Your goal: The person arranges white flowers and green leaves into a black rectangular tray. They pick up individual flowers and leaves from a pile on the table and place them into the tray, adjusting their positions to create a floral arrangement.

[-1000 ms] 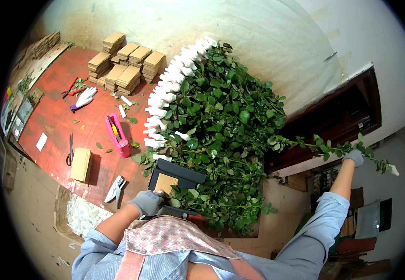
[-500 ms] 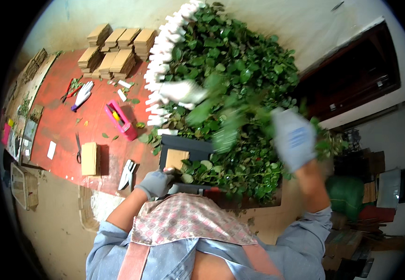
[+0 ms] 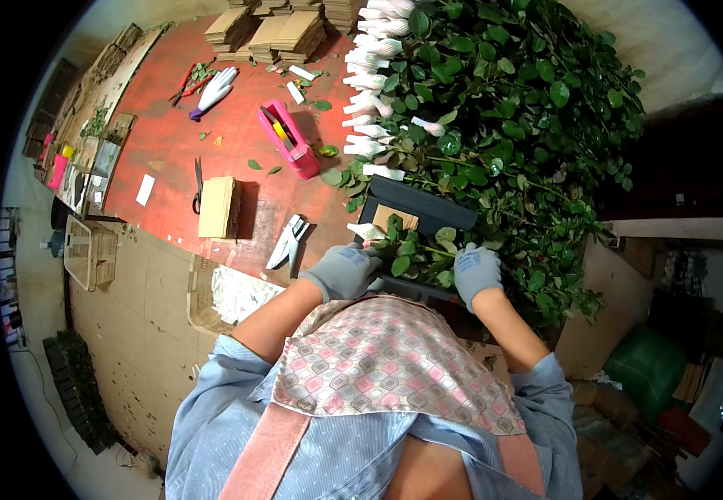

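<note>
A black tray [image 3: 418, 202] lies at the table's near edge, with a piece of brown cardboard [image 3: 395, 217] in it. Across this tray rests a leafy rose [image 3: 409, 250], its head in a white foam net [image 3: 366, 231] pointing left. My left hand [image 3: 343, 272], in a grey glove, is at the tray's near left corner with fingers bent; what they grip is hidden. The gloved right hand [image 3: 477, 272] closes around the rose's stem among the leaves. Beyond the tray spreads a big pile of roses [image 3: 512, 117], their netted heads lined up on the left.
Left of the tray on the red table [image 3: 161, 150] lie silver pliers-like tool [image 3: 289, 242], a cardboard stack [image 3: 220, 208], black scissors [image 3: 198, 187] and a pink tape dispenser [image 3: 288, 140]. Farther off are a white glove [image 3: 214, 92], red-handled cutters [image 3: 190, 86] and more cardboard stacks [image 3: 286, 35].
My right hand has come down and inward from the right, bringing the rose from above the pile onto the tray. The left hand stays by the tray; the whole view has shifted.
</note>
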Tool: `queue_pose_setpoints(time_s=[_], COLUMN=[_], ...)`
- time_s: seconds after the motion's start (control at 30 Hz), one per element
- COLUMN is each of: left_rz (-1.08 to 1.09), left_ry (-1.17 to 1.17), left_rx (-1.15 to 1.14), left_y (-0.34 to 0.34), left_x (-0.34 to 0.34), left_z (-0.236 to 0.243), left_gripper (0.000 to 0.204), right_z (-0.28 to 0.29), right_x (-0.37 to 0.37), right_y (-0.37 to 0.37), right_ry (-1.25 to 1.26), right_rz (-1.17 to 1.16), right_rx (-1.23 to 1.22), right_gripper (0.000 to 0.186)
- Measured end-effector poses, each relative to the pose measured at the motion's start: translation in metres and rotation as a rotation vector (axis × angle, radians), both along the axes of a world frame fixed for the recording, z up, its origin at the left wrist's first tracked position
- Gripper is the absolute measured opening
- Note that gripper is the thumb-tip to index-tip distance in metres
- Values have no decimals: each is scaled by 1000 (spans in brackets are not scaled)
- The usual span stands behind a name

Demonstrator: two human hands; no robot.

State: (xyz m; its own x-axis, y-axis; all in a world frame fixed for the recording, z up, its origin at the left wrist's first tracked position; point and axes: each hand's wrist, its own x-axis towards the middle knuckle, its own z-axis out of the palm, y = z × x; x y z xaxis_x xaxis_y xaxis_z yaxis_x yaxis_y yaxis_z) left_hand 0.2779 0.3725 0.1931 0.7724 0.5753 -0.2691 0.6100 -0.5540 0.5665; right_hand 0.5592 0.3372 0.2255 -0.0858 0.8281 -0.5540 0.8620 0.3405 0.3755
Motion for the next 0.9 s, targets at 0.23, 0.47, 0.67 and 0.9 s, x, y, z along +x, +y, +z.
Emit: queue_pose_setpoints(time_s=[0.23, 0.47, 0.67, 0.9], left_rz=[-15, 12, -17, -88], left_ry=[47, 5, 8, -103], left_rx=[-29, -29, -24, -255], left_y=[5, 4, 4, 33], left_x=[3, 1, 5, 1], left_z=[3, 0, 6, 22], left_gripper=[32, 36, 37, 46], right_z=[11, -56, -53, -75], right_x=[-75, -74, -64, -62], right_y=[49, 68, 56, 57], right_ry=[610, 593, 538, 593], right_rz=[190, 159, 119, 100], right_rx=[186, 1, -53, -48], right_gripper=[21, 28, 33, 43])
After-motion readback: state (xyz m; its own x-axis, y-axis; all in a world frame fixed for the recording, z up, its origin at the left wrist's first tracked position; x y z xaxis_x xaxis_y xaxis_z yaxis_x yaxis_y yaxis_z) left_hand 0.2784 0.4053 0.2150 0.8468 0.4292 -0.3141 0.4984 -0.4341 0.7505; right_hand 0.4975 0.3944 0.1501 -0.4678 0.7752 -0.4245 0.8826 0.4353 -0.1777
